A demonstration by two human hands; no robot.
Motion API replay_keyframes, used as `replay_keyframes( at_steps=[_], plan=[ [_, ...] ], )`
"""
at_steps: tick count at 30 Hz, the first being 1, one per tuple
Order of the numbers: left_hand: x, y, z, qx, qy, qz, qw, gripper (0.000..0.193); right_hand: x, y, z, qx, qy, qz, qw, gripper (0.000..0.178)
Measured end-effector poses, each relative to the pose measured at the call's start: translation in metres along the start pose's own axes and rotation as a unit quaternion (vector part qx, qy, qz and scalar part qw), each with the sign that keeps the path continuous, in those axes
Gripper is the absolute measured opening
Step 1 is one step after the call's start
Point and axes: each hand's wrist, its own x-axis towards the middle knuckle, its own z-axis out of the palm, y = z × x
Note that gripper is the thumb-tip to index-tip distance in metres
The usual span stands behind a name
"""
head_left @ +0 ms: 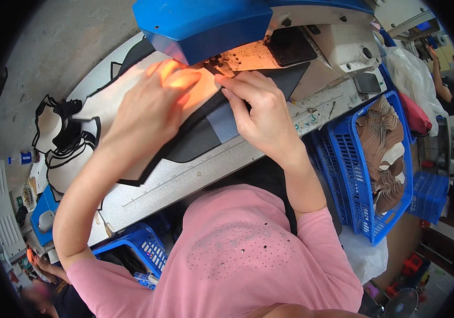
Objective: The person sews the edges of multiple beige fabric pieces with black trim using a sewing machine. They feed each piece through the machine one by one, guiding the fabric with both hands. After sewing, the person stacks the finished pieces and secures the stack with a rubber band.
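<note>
Under the blue head of a machine [206,29], which looks like a sewing machine, lies a cream panel [108,106] with black edges. My left hand [145,108] rests on this panel, fingers stretched forward and apart in the orange lamp light. Close beside it, my right hand [259,103] is closed, thumb and forefinger pinching the edge of a dark grey panel [190,140] where it meets the cream one. A blue-grey patch [221,124] shows on the dark panel. The machine's head hides the needle area.
Black-edged cream pieces [68,164] hang together at the table's left. A printed ruler scale [184,175] runs along the table's front. On the right stands a blue crate [359,175] holding brown pieces [380,132]; another blue basket [147,241] sits below left. Other people work at both sides.
</note>
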Motion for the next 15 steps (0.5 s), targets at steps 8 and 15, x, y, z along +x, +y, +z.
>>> replay_keyframes(
  at_steps=[8, 15],
  plan=[
    [0.012, -0.034, -0.012, 0.024, -0.043, 0.081, 0.995, 0.042, -0.005, 0.0, -0.004, -0.016, 0.012, -0.012, 1.0, 0.019],
    [0.002, 0.001, -0.008, 0.075, -0.045, -0.034, 0.996, 0.04, -0.007, 0.003, -0.006, -0.014, 0.022, -0.005, 1.0, 0.017]
  ],
)
